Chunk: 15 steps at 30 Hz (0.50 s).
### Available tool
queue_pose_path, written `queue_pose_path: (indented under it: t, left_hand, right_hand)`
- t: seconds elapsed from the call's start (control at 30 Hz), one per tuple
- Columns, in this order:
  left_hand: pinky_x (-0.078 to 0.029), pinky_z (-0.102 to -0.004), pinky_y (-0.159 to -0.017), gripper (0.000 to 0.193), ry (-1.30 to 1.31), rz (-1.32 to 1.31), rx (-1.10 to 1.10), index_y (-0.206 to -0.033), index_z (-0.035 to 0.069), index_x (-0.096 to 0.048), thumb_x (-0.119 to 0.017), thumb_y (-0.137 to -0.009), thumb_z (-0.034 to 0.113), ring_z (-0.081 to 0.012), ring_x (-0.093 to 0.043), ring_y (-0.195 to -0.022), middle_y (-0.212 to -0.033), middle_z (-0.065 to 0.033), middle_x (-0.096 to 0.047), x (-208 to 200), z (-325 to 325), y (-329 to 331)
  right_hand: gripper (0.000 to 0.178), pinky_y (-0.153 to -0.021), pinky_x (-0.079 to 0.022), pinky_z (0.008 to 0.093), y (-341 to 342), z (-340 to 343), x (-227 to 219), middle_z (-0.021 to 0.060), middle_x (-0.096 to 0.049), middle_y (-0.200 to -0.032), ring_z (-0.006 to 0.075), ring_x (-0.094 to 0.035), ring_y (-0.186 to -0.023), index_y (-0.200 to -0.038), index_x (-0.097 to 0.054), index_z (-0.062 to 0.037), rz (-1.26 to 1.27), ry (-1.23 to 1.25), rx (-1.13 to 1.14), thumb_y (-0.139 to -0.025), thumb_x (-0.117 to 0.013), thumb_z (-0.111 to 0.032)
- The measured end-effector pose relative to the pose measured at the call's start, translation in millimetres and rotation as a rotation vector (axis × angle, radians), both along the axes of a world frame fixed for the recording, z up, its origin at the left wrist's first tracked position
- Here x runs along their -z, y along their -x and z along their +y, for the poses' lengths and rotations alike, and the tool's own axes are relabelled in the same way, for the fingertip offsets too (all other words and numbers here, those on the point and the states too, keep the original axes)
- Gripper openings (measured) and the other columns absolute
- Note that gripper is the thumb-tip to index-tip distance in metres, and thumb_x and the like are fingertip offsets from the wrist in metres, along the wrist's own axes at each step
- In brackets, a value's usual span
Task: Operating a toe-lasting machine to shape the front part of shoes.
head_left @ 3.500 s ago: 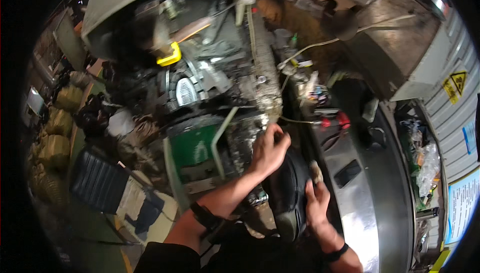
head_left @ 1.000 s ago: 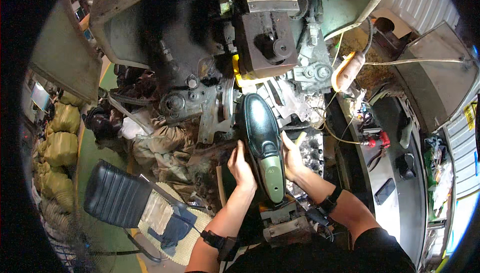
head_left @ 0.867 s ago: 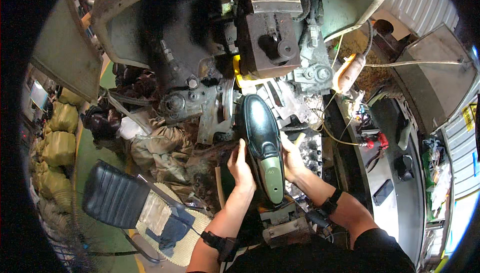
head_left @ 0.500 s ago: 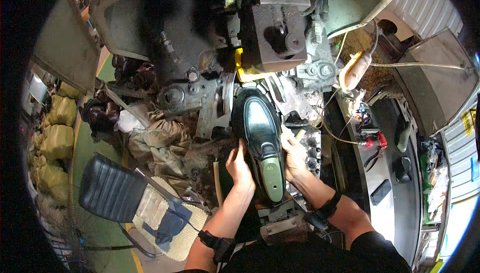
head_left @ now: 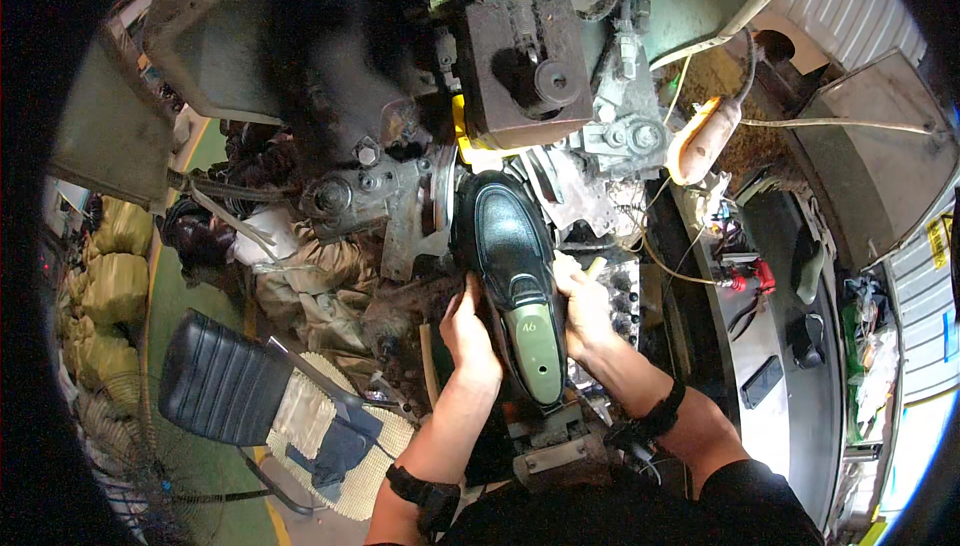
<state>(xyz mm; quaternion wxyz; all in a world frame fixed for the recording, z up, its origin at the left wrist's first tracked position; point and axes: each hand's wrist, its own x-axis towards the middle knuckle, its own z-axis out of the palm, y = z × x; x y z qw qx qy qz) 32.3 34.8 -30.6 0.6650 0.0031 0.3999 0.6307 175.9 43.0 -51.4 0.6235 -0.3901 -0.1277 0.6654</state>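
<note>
A black leather loafer (head_left: 507,230) on a green shoe last (head_left: 541,354) points toe-away, its toe reaching in among the metal parts of a grimy machine. My left hand (head_left: 470,338) presses along the shoe's left side, fingers reaching forward. On the opposite side my right hand (head_left: 588,308) grips the shoe near its middle; its fingertips are partly hidden. Just beyond the toe sits a yellow bracket (head_left: 462,132), beneath the machine's dark block-shaped head (head_left: 527,76).
A black padded chair (head_left: 222,378) with a woven seat pad stands at left. On the right, a bench holds a phone (head_left: 762,382) and a red-handled tool (head_left: 762,277). A lit work lamp (head_left: 703,139) hangs near the machine. Bundled brown cloth (head_left: 310,281) lies left of it.
The view has shifted slightly, the machine now appearing further left. The shoe's toe has moved a little left in the picture, while both hands keep their hold on its sides.
</note>
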Motion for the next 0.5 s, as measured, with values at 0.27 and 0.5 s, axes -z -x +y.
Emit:
queue_pose_path:
  t: [0.27,0.5]
  left_hand:
    - [-0.045,-0.0249,-0.073,0.019,-0.107,0.312,-0.135,-0.089,0.006,-0.069,-0.065,-0.097,0.022,-0.0074,-0.057,-0.078,-0.087,0.003,-0.066,42,11,-3]
    - [-0.045,-0.0233,-0.07,0.018,-0.096,0.308,-0.166,-0.091,0.004,-0.071,-0.065,-0.097,0.02,-0.0072,-0.057,-0.076,-0.085,0.0028,-0.067,33,13,-8]
  right_hand:
    - [0.03,-0.11,-0.029,0.0299,2,15,31,-0.0006,-0.061,-0.112,0.0131,-0.049,-0.118,-0.121,-0.063,-0.0045,-0.036,-0.042,0.033,-0.093,-0.068,-0.015]
    - [0.036,-0.098,-0.046,0.0341,7,14,20,0.0002,-0.059,-0.119,0.015,-0.053,-0.115,-0.126,-0.059,-0.0084,0.119,-0.042,0.052,-0.092,-0.071,-0.018]
